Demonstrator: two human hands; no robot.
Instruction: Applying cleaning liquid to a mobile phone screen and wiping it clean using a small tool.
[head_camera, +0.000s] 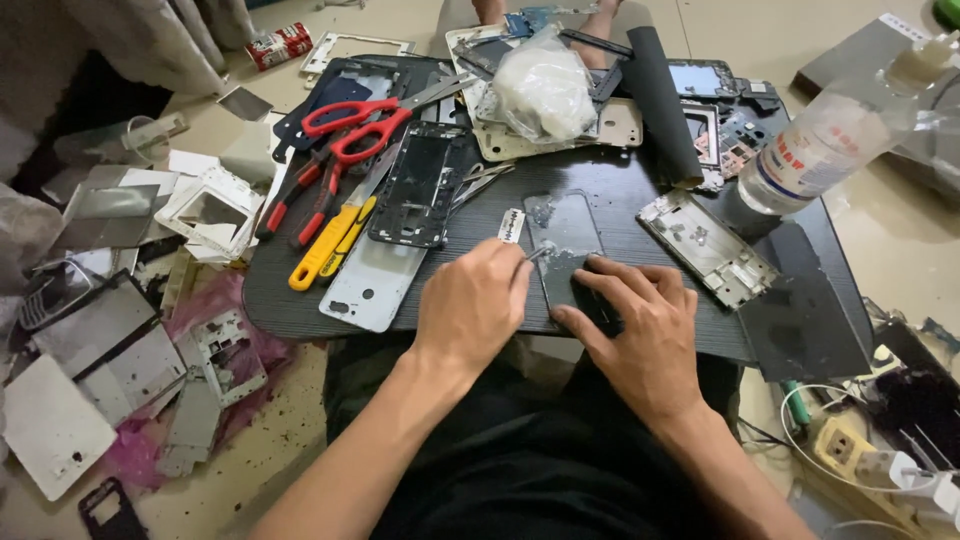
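**Two hands at a dark phone panel on a cluttered tray**

The flat dark glass phone panel (566, 250) lies near the front edge of the black, ribbed, rounded-corner work tray (600, 190), about midway along it. The right hand (640, 330) rests on the panel's near end, fingers spread flat and pressing it down. The left hand (470, 305) is closed, its fingertips pinched on a thin metal tool (537, 254) whose tip touches the panel's left edge.

Just beside the left hand, a small white rectangular label strip (511, 225) lies on the tray. A silver metal phone mid-frame (708, 248) sits near the right hand, toward the tray's right edge, with a clear plastic bottle (825, 145) at the right rear. A black phone frame (425, 188) lies left of centre, and red-handled scissors (355, 125) rest at the left rear corner. A yellow-handled utility knife (322, 248) lies by the left edge. A crumpled clear plastic bag (545, 88) sits at the rear edge.
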